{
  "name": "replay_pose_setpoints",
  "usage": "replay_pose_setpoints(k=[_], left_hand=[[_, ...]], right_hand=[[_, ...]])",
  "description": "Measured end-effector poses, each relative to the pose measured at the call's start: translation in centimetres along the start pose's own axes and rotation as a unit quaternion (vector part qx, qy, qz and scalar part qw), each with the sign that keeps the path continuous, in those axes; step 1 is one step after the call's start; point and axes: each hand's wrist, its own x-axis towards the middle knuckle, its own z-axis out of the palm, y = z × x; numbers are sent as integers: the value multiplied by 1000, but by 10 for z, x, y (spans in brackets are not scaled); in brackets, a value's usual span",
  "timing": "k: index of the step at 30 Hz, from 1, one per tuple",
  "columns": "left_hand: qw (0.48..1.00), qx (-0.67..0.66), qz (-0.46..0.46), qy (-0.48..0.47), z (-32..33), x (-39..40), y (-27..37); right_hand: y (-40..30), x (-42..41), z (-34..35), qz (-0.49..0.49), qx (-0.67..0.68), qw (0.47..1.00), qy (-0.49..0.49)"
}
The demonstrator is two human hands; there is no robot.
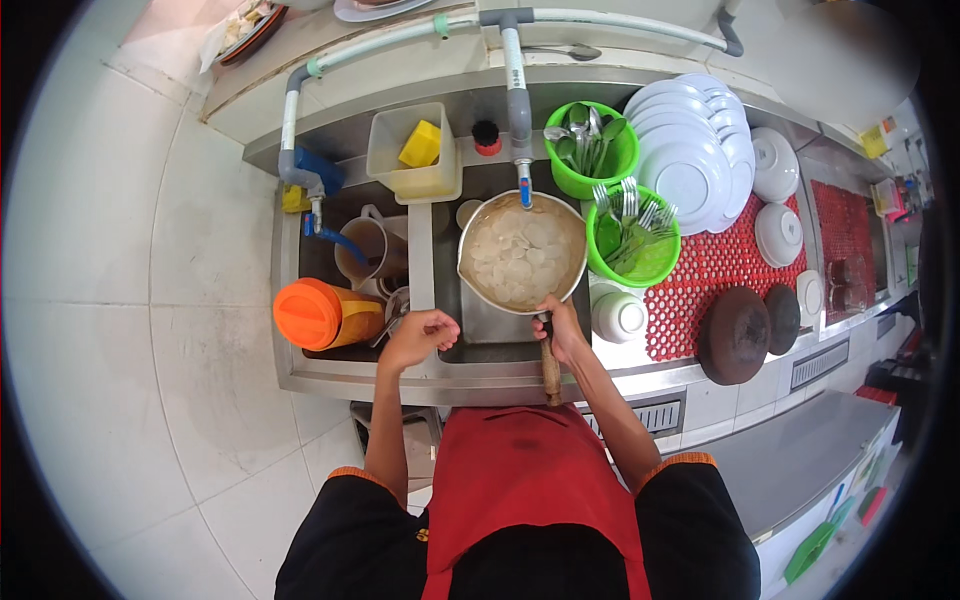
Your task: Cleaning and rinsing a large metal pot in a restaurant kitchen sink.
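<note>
My right hand (559, 330) grips the wooden handle (551, 371) of a metal saucepan (463, 279). The pan is over the right sink basin, below a tap with a blue lever (525, 191). Many pale, translucent round slices (519, 259) lie in the pan; what they are I cannot tell. My left hand (424, 337), fingers curled and apparently holding nothing, hovers above the divider between the basins (421, 277). Just left of it are an orange lidded pitcher (330, 315) and some metal utensils (396, 311).
Green baskets of spoons (559, 161) and forks (671, 259) stand right of the pan. Beyond are stacked white plates (682, 176), bowls (778, 234) and brown round items (735, 334) on a red mat (675, 322). A plastic tub (412, 180) holds a yellow sponge (421, 144). A jug (364, 251) sits in the left basin.
</note>
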Motion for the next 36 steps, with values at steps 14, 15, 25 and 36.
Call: replay_pose_setpoints(k=[14, 15, 25, 36], left_hand=[[865, 431, 225, 126, 23, -29, 6], [892, 401, 186, 98, 19, -35, 17], [760, 422, 324, 373, -23, -29, 46], [962, 48, 194, 185, 30, 50, 54]], right_hand=[[1, 2, 3, 17, 21, 999, -18], [0, 4, 5, 15, 23, 999, -17], [-1, -8, 14, -11, -2, 1000, -9], [8, -4, 18, -6, -13, 1000, -7]])
